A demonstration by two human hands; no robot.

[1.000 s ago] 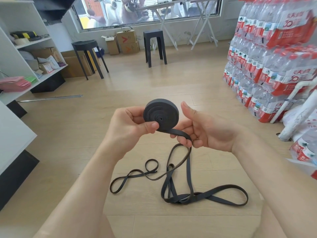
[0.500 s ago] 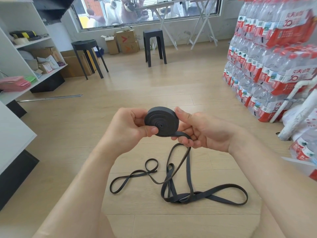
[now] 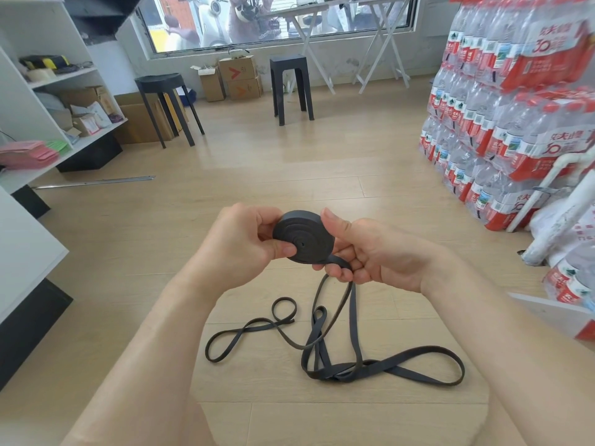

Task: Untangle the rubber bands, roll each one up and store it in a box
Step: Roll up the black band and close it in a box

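Wood floor [image 3: 289, 175], bottled-water packs [image 3: 515, 123] along one side: black rubber band roll [image 3: 306, 238] held between left grip [image 3: 238, 249] and right grip [image 3: 380, 255].
Left grip pinches roll, thumb on its face, fingers curled behind. Right grip: thumb on roll's rim, fingers curled round loose tail [image 3: 341, 262] leaving roll's underside. Rest of band [image 3: 386, 368] hangs below right grip, lies looped on floor.

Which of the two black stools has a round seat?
The left stool, beside the white shelf. Its seat is round and its legs splay outward; the right stool has a square seat.
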